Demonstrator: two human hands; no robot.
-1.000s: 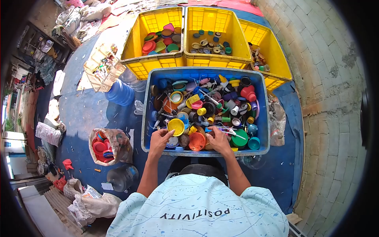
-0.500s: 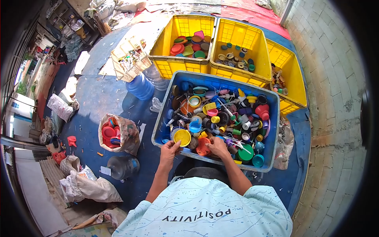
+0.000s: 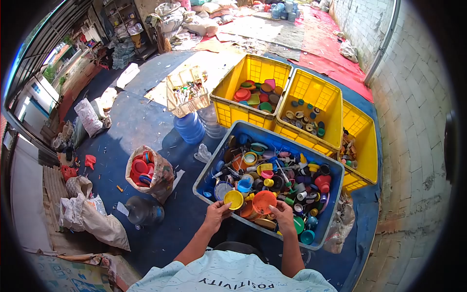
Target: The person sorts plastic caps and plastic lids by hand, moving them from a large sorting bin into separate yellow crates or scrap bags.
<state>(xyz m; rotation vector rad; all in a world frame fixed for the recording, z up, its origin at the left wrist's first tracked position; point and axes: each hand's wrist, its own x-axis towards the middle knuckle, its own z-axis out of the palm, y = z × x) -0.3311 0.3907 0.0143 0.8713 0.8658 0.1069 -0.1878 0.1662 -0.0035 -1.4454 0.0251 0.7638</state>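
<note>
A blue crate [image 3: 214,168] full of mixed plastic caps and lids lies in front of me. My left hand [image 3: 217,213] grips a round yellow lid [image 3: 233,199] at the crate's near edge. My right hand [image 3: 283,213] holds an orange lid [image 3: 264,201], tilted up above the pile. Both hands are at the near rim of the crate, close together.
Three yellow crates [image 3: 228,111] with sorted caps stand behind the blue one. A sack of red lids [image 3: 146,170] sits at left, with a blue water jug [image 3: 189,127], a clear jug [image 3: 142,212] and white sacks [image 3: 92,220] around. A brick wall [image 3: 413,121] runs on the right.
The view has tilted up and swung, showing more of the room. My right hand has lifted the orange lid out of the pile; my left hand keeps the yellow lid.
</note>
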